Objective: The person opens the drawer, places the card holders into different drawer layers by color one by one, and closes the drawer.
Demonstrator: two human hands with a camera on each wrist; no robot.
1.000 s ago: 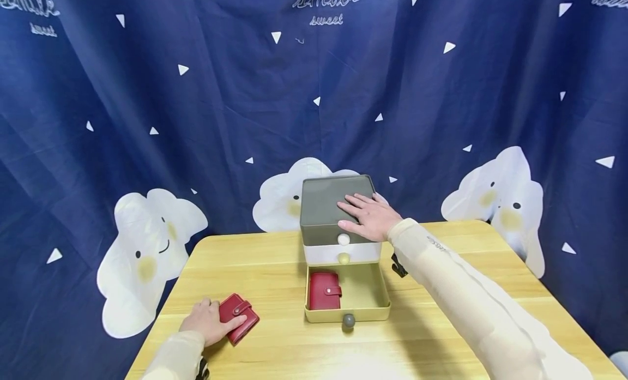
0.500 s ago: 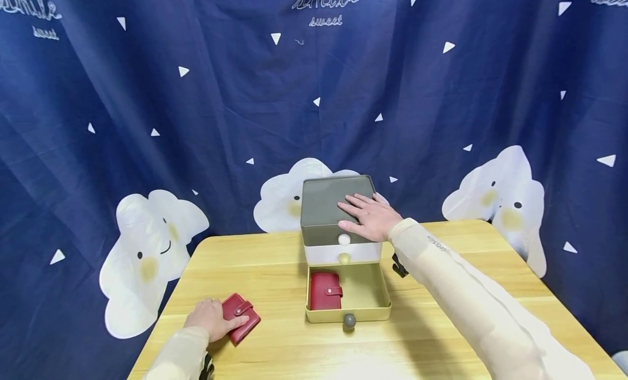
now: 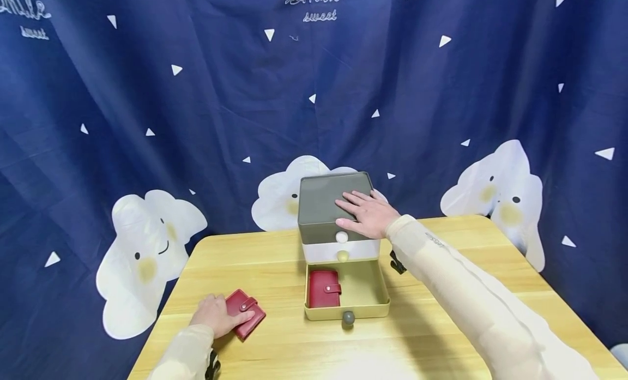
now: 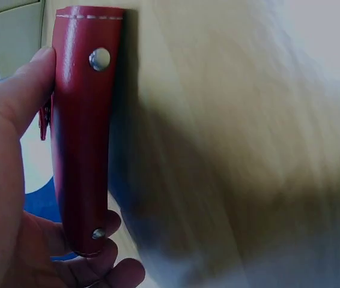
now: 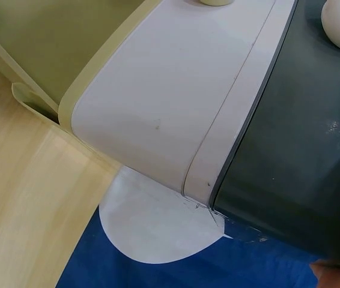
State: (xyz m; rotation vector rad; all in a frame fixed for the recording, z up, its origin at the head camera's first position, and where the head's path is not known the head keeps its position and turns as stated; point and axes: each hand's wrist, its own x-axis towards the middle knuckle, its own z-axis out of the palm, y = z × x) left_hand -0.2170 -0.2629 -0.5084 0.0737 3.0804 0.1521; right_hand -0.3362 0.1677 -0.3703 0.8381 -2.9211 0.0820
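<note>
My left hand (image 3: 222,316) grips a red snap wallet (image 3: 248,312) at the table's front left. In the left wrist view, the thumb (image 4: 23,90) lies on one side of the wallet (image 4: 86,132) and the curled fingers (image 4: 101,267) on the other. My right hand (image 3: 367,214) rests flat, fingers straight, on top of a small drawer unit (image 3: 321,205) with a grey top. Its yellow bottom drawer (image 3: 369,293) is pulled out, and a second red wallet (image 3: 324,288) lies in its left half.
The unit has a grey top drawer (image 5: 290,138), a white middle drawer (image 5: 176,102) and round knobs (image 3: 348,317). The wooden table (image 3: 441,336) stands against a blue curtain with cloud figures (image 3: 147,243). A small black object (image 3: 396,263) sits right of the unit.
My left hand has shifted the red wallet slightly right, toward the open drawer. The right hand stays flat on the unit.
</note>
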